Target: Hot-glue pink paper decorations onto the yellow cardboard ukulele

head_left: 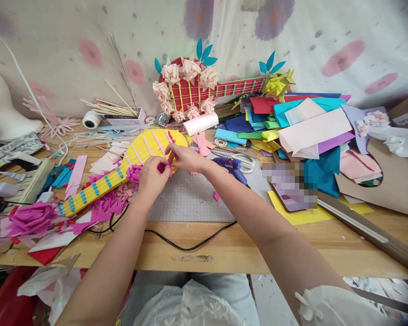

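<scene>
Magenta paper flower (pixel 163 168) pinched between left hand (pixel 153 178) and right hand (pixel 185 157) fingertips, frame centre, touching yellow paper guitar (pixel 136 156). Blue glue gun (pixel 234 166) just right, on cutting mat (pixel 190 199).

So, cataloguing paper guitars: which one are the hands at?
The yellow guitar, flat on the table where left hand and right hand pinch magenta paper; the red guitar leans against the wall.

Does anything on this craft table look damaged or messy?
Yes: the wooden table's front edge has a chipped patch, and pink paper scraps lie strewn beside the yellow paper guitar.
</scene>
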The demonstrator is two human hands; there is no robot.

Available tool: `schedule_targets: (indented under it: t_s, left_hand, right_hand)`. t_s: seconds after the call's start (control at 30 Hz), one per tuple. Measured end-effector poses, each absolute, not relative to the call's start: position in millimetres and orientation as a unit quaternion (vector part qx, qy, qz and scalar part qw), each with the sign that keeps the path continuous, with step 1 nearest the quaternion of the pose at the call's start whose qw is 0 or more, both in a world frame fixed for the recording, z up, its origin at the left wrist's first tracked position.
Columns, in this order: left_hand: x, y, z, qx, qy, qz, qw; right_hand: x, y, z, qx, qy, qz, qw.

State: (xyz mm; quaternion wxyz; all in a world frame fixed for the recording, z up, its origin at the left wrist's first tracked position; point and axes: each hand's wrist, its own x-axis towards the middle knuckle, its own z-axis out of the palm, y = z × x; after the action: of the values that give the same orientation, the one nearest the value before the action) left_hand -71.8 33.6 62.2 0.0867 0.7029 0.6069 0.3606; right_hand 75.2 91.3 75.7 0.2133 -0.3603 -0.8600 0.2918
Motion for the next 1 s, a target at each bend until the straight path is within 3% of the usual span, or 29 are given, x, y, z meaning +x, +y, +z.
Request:
schedule_targets:
  t_s: [0.3, 0.53, 0.8, 0.9, 1.0]
  left_hand:
    - [-70.9, 32.5, 65.8, 0.701, 0.612, 0.353, 0.095]
    - [-74.4, 30.6, 62.6, 0.673, 0.580, 0.444, 0.120]
    - [-64.2, 16.3, 75.4, 0.643, 0.572, 0.508, 0.000]
    - [-52.5, 7.1, 77.9, 0.652, 0.532, 0.540, -0.031]
    - [-31.3, -2.8, 69.2, 0.703, 0.463, 0.540, 0.002]
  right_hand:
    - [71.1, 90.3, 78.6, -0.371, -0.867, 0.263, 0.203]
    - [76.7, 87.7, 82.9, -0.365, -0.851, 0.293, 0.237]
    - [117.6, 68.7, 89.7, -0.414, -0.786, 0.297, 0.350]
    - [136.3, 54.5, 78.2, -0.483, -0.761, 0.266, 0.343]
    - [152.1, 35.3, 60.9, -0.524, -0.744, 0.265, 0.317]
